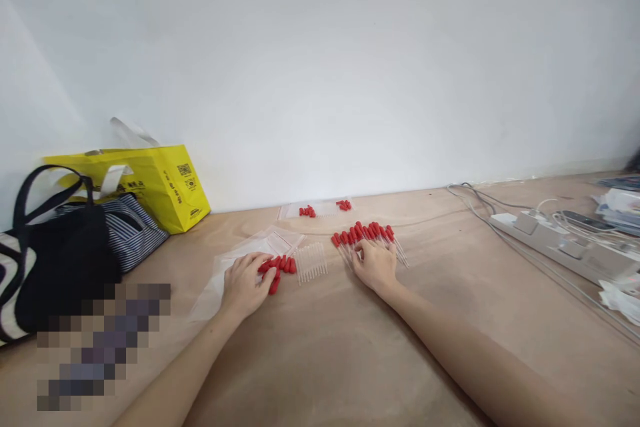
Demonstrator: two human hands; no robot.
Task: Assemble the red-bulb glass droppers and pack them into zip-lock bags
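My left hand (pixel 246 285) rests with its fingers spread over a small pile of red rubber bulbs (pixel 286 264), touching them at its thumb and fingertips. Just right of the pile lies a row of clear thin tubes (pixel 312 263). My right hand (pixel 375 265) is at a fan of tubes topped with red bulbs (pixel 364 232), its fingers curled over the lower part; what they grip, if anything, is hidden. Clear plastic bags (pixel 220 273) lie under and beside my left hand.
Near the wall sits a flat clear bag (pixel 327 208) with red bulbs and tubes. A yellow bag (pixel 185 187), a black bag (pixel 65 267) and a striped pouch (pixel 131 230) stand left. A power strip (pixel 565 247) with cables lies right.
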